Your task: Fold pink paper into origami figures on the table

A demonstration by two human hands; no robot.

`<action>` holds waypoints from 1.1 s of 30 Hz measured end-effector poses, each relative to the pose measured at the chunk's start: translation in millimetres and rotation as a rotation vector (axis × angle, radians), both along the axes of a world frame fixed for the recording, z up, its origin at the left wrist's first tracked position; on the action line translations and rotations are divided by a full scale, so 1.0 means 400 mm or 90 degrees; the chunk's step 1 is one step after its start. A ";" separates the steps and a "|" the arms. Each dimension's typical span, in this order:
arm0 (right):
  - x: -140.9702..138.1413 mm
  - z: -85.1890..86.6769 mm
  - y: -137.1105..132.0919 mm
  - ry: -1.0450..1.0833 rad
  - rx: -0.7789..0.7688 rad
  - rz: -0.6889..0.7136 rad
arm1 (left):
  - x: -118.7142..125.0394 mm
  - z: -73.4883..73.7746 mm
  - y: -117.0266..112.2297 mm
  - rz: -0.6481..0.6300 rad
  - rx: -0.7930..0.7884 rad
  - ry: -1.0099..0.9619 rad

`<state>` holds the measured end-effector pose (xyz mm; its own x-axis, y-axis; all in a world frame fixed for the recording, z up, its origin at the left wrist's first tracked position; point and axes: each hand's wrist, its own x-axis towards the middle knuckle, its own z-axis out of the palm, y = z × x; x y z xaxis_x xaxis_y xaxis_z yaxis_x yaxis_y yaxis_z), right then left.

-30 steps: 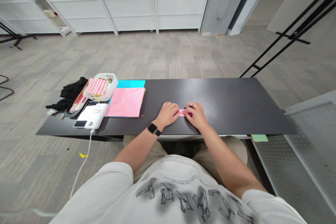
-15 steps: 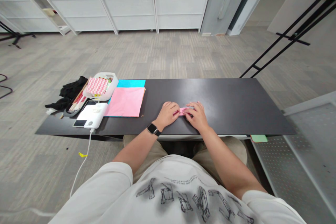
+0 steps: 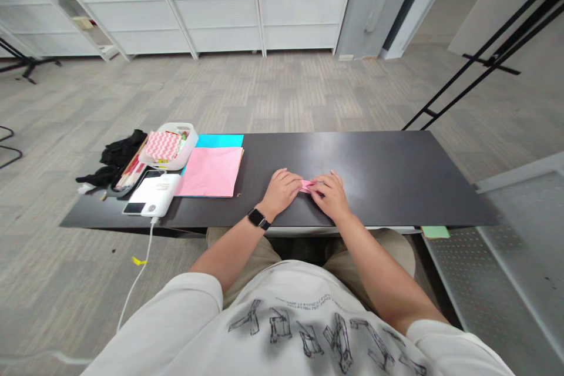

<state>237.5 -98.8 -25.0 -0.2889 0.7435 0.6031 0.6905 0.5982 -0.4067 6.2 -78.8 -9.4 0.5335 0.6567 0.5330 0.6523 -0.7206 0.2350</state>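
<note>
A small folded piece of pink paper [image 3: 305, 186] lies on the dark table in front of me, with its two ends covered by my fingers. My left hand [image 3: 282, 191] grips its left end, fingers bent over the paper. At the right end, my right hand [image 3: 329, 192] pinches the paper between thumb and fingers. Only a short strip shows between the hands, so the shape of the folds cannot be made out. To the left of my hands lies a stack of square paper, a pink sheet [image 3: 212, 171] on top.
Left on the table [image 3: 379, 176] are a white plastic basket [image 3: 188, 147], a white power bank [image 3: 162, 195] with a cable, and a black cloth [image 3: 121, 150]. A blue sheet [image 3: 222, 140] shows behind the pink stack. A green paper [image 3: 435, 232] sticks out below the front edge.
The hands stay in nearly the same place on the pink paper. Its visible strip looks slightly shorter and tilted, and the right fingers have shifted a little.
</note>
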 end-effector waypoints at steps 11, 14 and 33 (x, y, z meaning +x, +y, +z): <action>-0.001 -0.003 0.003 -0.013 -0.012 0.003 | 0.005 -0.016 0.005 0.009 -0.023 -0.026; -0.001 -0.004 0.004 -0.004 -0.007 0.007 | 0.005 -0.020 0.007 0.007 -0.028 -0.027; -0.003 0.008 0.001 -0.009 0.006 0.036 | 0.012 -0.020 0.004 0.002 -0.060 0.003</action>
